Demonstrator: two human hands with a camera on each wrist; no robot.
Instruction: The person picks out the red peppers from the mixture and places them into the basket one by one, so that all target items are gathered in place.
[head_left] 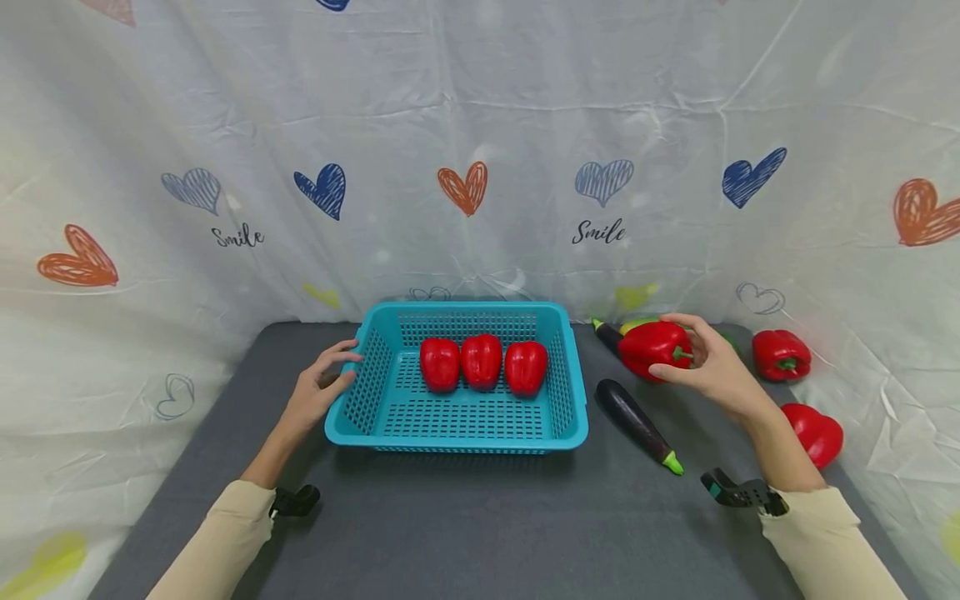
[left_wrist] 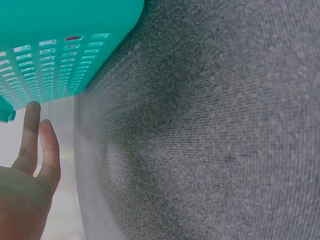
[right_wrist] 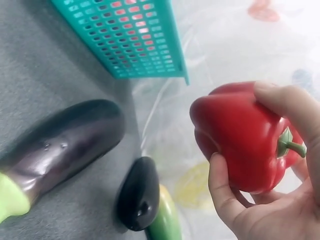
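Observation:
A red bell pepper [head_left: 648,348] is gripped in my right hand [head_left: 716,371], raised above the table to the right of the basket. Thumb and fingers wrap its sides, with the green stem toward the palm in the right wrist view. My left hand [head_left: 315,387] is at the left side of the blue plastic basket [head_left: 450,444], its fingertips at the rim and its fingers loosely extended. Inside the basket, three red bell peppers [head_left: 482,362] sit in a row toward the back.
An eggplant [head_left: 633,421] lies right of the basket, another eggplant [head_left: 606,335] behind it, partly hidden. Beside that shows a yellow-green vegetable [head_left: 633,323]. Two more red peppers [head_left: 782,355] lie at the table's right edge. A heart-printed curtain [head_left: 468,242] hangs behind.

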